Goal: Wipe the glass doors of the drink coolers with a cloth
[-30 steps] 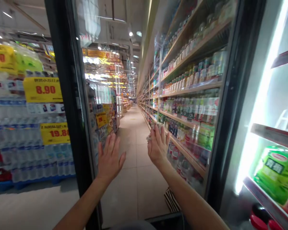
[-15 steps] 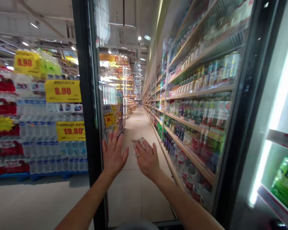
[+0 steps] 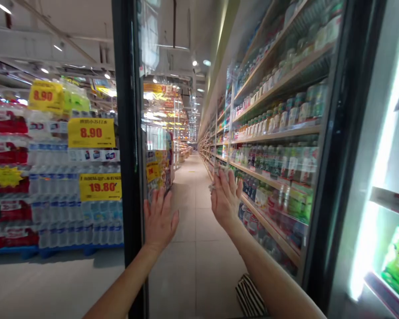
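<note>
You're mid-wipe on the glass door (image 3: 193,248) — left hand (image 3: 159,221) spread flat bracing it, right hand (image 3: 224,199) pressing a crumpled cloth (image 3: 216,180). Next, sweep the cloth toward your left hand.

Glass door (image 3: 199,248) of a cooler: tall clear pane in a black frame, swung open and standing upright through the middle of the frame, its left frame edge a dark vertical bar at centre left. Aisle floor and drink shelves show through it, with faint reflections near the top.

Cloth (image 3: 215,182): small crumpled pale wad, pressed flat against the pane at frame centre, just right of the middle, mostly hidden; only a greyish edge shows.
</note>
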Motion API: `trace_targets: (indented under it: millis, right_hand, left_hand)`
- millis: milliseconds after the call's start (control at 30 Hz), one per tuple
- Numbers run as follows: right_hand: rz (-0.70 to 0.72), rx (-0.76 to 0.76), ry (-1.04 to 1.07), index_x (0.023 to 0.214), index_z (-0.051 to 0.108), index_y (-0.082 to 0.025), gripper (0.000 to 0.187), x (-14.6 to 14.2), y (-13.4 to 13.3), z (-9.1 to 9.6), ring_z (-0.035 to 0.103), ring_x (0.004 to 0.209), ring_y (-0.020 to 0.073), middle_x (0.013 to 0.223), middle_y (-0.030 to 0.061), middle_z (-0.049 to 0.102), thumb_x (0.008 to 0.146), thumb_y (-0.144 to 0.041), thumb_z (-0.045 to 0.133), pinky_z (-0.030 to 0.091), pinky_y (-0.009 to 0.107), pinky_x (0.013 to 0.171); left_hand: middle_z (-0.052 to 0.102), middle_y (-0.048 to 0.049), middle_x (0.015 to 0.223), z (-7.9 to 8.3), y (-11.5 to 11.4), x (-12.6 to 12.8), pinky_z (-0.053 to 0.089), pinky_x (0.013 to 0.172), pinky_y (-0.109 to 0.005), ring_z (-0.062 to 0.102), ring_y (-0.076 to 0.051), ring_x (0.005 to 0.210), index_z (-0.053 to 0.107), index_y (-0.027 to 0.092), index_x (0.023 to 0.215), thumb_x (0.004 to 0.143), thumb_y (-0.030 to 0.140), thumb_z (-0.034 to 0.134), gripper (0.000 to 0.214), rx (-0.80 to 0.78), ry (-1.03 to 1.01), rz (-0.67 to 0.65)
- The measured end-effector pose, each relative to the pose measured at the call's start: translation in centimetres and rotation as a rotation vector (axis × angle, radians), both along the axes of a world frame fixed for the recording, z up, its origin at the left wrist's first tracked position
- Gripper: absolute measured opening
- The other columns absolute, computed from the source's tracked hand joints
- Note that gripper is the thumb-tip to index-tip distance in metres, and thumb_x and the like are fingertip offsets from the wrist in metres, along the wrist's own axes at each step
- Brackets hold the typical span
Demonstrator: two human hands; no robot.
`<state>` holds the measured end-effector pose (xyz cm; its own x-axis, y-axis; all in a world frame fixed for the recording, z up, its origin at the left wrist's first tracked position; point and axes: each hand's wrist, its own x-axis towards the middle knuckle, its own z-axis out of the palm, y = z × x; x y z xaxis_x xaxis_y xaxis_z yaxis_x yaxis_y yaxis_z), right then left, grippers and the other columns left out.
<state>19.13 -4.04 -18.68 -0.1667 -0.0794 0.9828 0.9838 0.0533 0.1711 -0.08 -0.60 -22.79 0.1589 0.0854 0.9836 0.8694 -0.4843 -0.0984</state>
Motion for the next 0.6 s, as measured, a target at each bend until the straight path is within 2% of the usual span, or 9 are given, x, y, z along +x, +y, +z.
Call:
trace_targets:
  millis: [67,200,333,400,500,600]
  right_hand:
    - [0.013,-0.028,-0.049,0.123,0.052,-0.014,0.038,-0.4,-0.2,-0.4,0.018,0.139,0.0223,0.129,0.0088,0.055,0.087,-0.02,0.042,0.012,0.046,0.113]
    - [0.094,-0.107,-0.271,0.119,0.056,-0.02,0.035,-1.3,0.0,-1.0,0.022,0.138,0.0175,0.127,0.0026,0.057,0.085,-0.02,0.044,0.008,0.045,0.115]
    - [0.065,-0.038,-0.08,0.122,0.053,-0.017,0.038,-1.6,0.6,0.8,0.017,0.139,0.0198,0.13,0.0064,0.054,0.085,-0.02,0.043,0.007,0.048,0.114]
    - [0.048,-0.031,-0.109,0.121,0.054,-0.017,0.038,-1.6,0.7,1.5,0.017,0.139,0.0202,0.131,0.0059,0.053,0.085,-0.02,0.043,0.008,0.047,0.114]
    - [0.054,-0.023,-0.259,0.117,0.056,-0.019,0.034,-1.4,0.6,2.0,0.021,0.138,0.0187,0.127,0.003,0.057,0.085,-0.021,0.043,0.009,0.045,0.114]
    - [0.035,0.022,-0.16,0.12,0.054,-0.018,0.036,-0.7,0.6,2.7,0.02,0.138,0.0194,0.127,0.0055,0.056,0.086,-0.021,0.043,0.01,0.046,0.114]
  left_hand:
    - [0.026,-0.0158,0.147,0.0,-0.1,0.0,0.012,0.112,-0.05,0.013,-0.024,0.139,0.014,0.018,0.144,0.084,0.024,0.049,0.069,0.001,-0.001,0.01]
    - [0.026,-0.0167,0.146,-0.1,-0.2,0.1,0.015,0.111,-0.052,0.015,-0.025,0.139,0.014,0.017,0.144,0.084,0.023,0.049,0.069,-0.013,0.01,0.024]
    - [0.026,-0.0165,0.146,0.0,-0.1,0.2,0.015,0.11,-0.053,0.016,-0.025,0.138,0.014,0.017,0.144,0.084,0.023,0.048,0.068,-0.001,0.001,0.027]
    - [0.027,-0.0167,0.146,0.0,-0.1,0.1,0.015,0.11,-0.052,0.016,-0.025,0.138,0.015,0.018,0.144,0.084,0.024,0.048,0.068,-0.004,0.003,0.025]
    - [0.028,-0.0165,0.146,-0.1,-0.4,-0.1,0.017,0.11,-0.052,0.016,-0.025,0.139,0.014,0.018,0.144,0.085,0.024,0.048,0.068,-0.009,0.014,0.013]
    - [0.026,-0.0164,0.147,0.4,-1.1,-0.1,0.017,0.11,-0.051,0.016,-0.026,0.139,0.016,0.018,0.144,0.084,0.023,0.049,0.068,0.005,0.027,-0.005]
